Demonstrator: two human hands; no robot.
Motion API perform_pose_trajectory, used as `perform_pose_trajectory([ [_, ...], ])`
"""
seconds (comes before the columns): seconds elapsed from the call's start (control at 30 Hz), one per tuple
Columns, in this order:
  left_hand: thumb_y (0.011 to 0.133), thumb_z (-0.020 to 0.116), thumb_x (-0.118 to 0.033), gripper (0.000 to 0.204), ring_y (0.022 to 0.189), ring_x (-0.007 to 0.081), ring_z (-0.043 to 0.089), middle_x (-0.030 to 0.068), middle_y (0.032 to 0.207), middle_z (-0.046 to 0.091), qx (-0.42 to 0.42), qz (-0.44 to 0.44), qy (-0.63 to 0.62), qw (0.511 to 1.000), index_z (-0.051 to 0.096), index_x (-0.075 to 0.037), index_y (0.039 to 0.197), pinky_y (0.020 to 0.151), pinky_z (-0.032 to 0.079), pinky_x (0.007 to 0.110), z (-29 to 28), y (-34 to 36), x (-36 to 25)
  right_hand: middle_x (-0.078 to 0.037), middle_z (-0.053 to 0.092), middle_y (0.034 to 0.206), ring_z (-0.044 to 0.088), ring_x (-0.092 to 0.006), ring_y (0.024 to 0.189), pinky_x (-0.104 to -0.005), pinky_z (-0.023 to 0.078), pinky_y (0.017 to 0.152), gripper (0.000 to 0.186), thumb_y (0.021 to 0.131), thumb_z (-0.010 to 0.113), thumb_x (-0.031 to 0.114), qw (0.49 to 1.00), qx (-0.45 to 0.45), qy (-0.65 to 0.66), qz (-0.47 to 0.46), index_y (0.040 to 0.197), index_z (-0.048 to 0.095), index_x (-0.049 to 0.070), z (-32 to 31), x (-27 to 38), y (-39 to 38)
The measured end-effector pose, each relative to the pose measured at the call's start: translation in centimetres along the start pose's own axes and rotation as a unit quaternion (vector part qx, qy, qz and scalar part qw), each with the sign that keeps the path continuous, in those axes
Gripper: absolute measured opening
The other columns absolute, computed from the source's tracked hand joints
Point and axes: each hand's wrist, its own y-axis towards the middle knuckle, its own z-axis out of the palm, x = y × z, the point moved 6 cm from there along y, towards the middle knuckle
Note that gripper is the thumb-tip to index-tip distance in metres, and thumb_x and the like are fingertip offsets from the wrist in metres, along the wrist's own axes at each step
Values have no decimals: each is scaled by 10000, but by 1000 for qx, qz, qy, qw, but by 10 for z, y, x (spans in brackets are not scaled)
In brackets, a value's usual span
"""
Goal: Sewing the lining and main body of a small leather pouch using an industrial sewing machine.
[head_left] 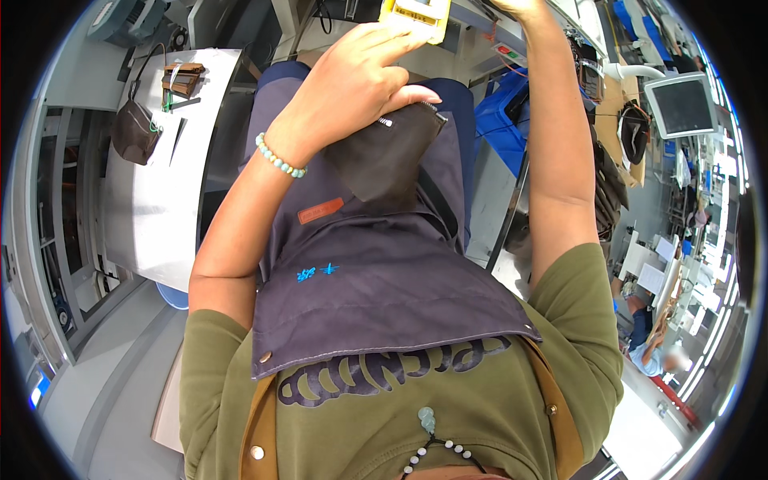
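Observation:
A dark brown leather piece like a pouch (pixel 384 160) hangs over my lap, with a metal zipper end showing along its upper edge. My left hand (pixel 372 76) is closed on that edge, its thumb lying along the top and its fingers reaching forward. Just past the fingertips is a yellow machine part (pixel 420 18), cut by the upper edge of the picture. My right hand (pixel 520 6) is stretched far forward at the upper edge; only a bit of it shows, and its fingers are out of the picture.
A white side table (pixel 172 208) on the left bears a brown leather piece (pixel 136 132) and a stack of brown strips (pixel 183 78). Right of my lap sits a blue bin (pixel 504 120). Beyond are a monitor (pixel 680 106) on an arm and a distant person (pixel 650 356).

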Motion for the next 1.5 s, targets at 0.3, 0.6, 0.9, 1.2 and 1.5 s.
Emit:
perform_pose_trajectory([
  [0.3,815,762,-328,439,1162,372,626,241,1202,679,-42,8,-39,998,633,45,623,1053,477,437,6,2,-4,-36,642,788,584,-118,656,-286,482,573,142,968,649,149,996,59,-43,-44,1011,693,22,10,4,-5],
  [0.6,820,770,-379,486,1114,295,638,158,1126,689,-26,24,14,999,574,0,588,1010,494,419,30,9,12,-34,628,762,570,-100,643,-281,472,557,141,976,658,163,979,129,-85,-132,989,697,28,32,13,-18],
  [0.9,824,759,-391,422,1166,248,612,127,1140,684,7,8,77,997,636,-26,653,1003,446,404,40,10,18,-32,603,592,531,-94,529,-295,427,508,464,961,648,499,924,56,-378,27,860,763,60,21,-8,-25],
  [1.2,805,774,-375,383,1119,230,610,123,1149,695,4,1,72,997,688,-22,681,943,440,391,36,13,21,-38,647,680,568,-87,596,-258,476,571,225,848,826,189,915,-161,-267,-257,880,718,-5,41,32,-65],
  [1.5,794,784,-343,356,1071,239,620,100,1100,710,1,-5,73,997,700,-4,726,960,442,394,36,13,19,-116,691,872,678,-251,758,-327,544,724,248,924,605,63,967,-56,-119,-218,1135,725,12,39,-6,-111],
])
